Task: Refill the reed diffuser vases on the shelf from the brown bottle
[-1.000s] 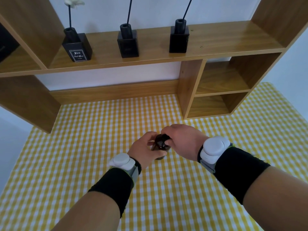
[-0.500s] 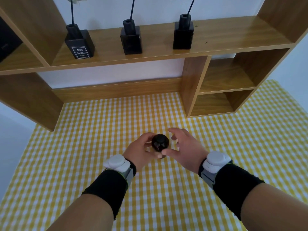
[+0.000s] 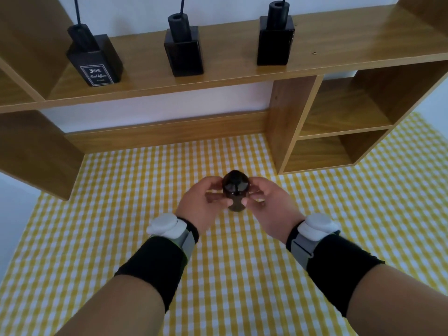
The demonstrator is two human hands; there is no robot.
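The brown bottle [image 3: 236,190] with its dark cap stands in the middle of the checked table, seen from above. My left hand [image 3: 202,202] grips its left side and my right hand [image 3: 269,204] grips its right side, thumbs meeting in front of the bottle. Three black reed diffuser vases stand on the wooden shelf [image 3: 232,69] above: a labelled left vase [image 3: 95,61], a middle vase [image 3: 183,48] and a right vase [image 3: 276,37]. Each has a dark reed rising out of the frame.
The yellow-and-white checked tablecloth [image 3: 145,202] covers the table. The shelf unit has two small open cubbies [image 3: 339,132] at the right and a side panel [image 3: 34,151] at the left. A white wall lies behind.
My right hand came off the cap and moved to the bottle's right side, so both hands now hold the bottle. The view has come closer to the shelf.
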